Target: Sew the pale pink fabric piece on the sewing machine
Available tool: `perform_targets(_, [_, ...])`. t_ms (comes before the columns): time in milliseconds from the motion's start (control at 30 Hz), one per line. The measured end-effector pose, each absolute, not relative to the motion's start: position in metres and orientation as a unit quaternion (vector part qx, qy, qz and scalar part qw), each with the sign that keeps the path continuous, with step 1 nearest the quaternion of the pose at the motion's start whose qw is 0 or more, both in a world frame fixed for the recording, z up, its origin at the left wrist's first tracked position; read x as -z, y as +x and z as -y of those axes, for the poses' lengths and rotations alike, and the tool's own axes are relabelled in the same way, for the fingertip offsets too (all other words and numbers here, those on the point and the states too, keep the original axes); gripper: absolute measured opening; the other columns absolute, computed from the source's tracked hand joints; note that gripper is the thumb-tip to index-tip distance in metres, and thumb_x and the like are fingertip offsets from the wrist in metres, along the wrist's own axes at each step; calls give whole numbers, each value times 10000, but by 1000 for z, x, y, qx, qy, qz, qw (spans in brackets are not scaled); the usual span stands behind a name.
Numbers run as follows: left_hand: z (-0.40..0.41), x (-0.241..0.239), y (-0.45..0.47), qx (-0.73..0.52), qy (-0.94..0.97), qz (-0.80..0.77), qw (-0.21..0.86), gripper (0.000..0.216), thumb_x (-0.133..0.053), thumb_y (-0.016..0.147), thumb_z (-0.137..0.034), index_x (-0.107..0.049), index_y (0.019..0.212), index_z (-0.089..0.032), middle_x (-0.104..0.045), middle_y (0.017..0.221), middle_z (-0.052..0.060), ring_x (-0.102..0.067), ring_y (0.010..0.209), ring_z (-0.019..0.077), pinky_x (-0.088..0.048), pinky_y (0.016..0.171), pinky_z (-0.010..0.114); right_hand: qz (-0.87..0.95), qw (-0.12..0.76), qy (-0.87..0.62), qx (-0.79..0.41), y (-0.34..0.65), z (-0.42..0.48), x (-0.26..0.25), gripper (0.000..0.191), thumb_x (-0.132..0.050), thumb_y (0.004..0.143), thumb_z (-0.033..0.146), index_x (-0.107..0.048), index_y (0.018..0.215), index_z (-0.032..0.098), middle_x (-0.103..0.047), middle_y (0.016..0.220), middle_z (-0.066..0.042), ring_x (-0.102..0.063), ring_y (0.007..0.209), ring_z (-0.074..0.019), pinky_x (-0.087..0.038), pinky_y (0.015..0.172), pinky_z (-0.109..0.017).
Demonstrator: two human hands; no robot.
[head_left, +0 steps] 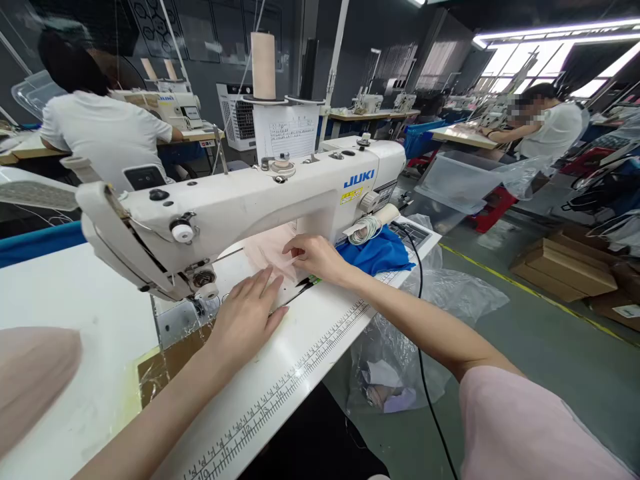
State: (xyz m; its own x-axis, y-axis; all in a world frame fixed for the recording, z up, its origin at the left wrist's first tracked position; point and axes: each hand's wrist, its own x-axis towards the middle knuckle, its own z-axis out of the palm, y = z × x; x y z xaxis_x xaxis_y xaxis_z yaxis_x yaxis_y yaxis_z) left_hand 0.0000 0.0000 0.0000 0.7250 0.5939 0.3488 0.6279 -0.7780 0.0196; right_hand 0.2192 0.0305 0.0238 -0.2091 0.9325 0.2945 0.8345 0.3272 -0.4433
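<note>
Head view | left hand [245, 315] flat, fingers apart, pink fabric [273, 253] | right hand [315, 257] pinching it | sewing machine [240, 200] overhead

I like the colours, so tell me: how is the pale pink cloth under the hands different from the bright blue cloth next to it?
The pale pink thin cloth lies spread flat on the white sewing table; the bright blue cloth sits bunched in a heap. The left hand and the right hand press on the pink cloth; neither touches the blue one. Both lie beside the white sewing machine.
</note>
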Motion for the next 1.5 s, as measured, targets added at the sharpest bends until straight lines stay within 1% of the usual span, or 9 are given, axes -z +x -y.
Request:
perform_targets(200, [-22,3,24,199,-913,352,55,430,-540,920,-305,-566,1308,-123,-314,1570,190,-371,1410,378,-453,1058,516,786,265,-548,-113,221,-30,-24,253,-614,737,31,-720,930,155,-662,851,-16,-582,757,-122,-410,688,-212])
perform_targets(433, [-4,-10,11,251,-929,266,66,362,-395,956,-173,-605,1250,-147,-599,1368,121,-540,1295,264,-390,1144,492,782,294,-534,-130,228,-22,-27,288,-548,798,19,-726,977,157,-702,1005,-65,-628,915,-171,-442,789,-258])
perform_targets(567, [51,-17,-22,347,-919,183,30,279,-519,911,-158,-620,1164,-216,-728,1090,73,-654,1126,227,-527,1026,418,794,297,-492,-199,221,4,-40,169,-571,875,122,-730,884,180,-729,951,-27,-653,859,-141,-468,780,-238])
perform_targets(700, [94,-25,-59,348,-856,356,-141,144,-547,897,-308,-629,1014,-321,-695,988,52,-685,942,224,-616,695,331,769,271,-396,-422,197,42,-50,123,-638,881,253,-732,905,179,-731,887,-24,-658,812,-131,-480,704,-217])
perform_targets(867, [106,-23,-92,326,-811,454,-170,203,-542,890,-413,-638,1057,-348,-674,961,29,-687,800,211,-597,576,306,630,268,-312,-659,162,70,-40,475,-436,949,576,-687,1087,197,-713,1038,-61,-632,570,-83,-431,496,-202])
perform_targets(1000, [112,-15,-111,346,-774,483,-218,293,-583,871,-436,-635,1148,-355,-689,925,29,-650,652,191,-560,486,292,568,202,-331,-726,141,80,-26,434,-771,760,409,-644,1131,223,-701,895,6,-555,442,-45,-403,422,-172])
perform_targets(1133, [120,-16,-126,369,-691,547,-296,308,-606,851,-490,-661,1112,-335,-696,826,24,-582,530,166,-465,396,273,536,228,-365,-727,134,80,-15,337,-800,733,316,-656,1006,179,-690,763,31,-540,424,-37,-394,420,-160])
perform_targets(1233, [127,-22,-130,318,-618,612,-377,434,-633,819,-546,-630,1164,-284,-630,675,-10,-554,521,150,-453,443,258,532,239,-362,-727,133,77,-13,299,-806,732,317,-684,954,157,-715,758,9,-574,508,-49,-424,484,-164])
perform_targets(1500, [118,-28,-125,259,-640,578,-435,580,-640,804,-575,-473,1286,-299,-672,1049,60,-668,907,232,-544,771,363,516,215,-320,-765,114,73,-17,220,-812,725,250,-692,886,159,-715,773,16,-662,716,-88,-487,710,-213])
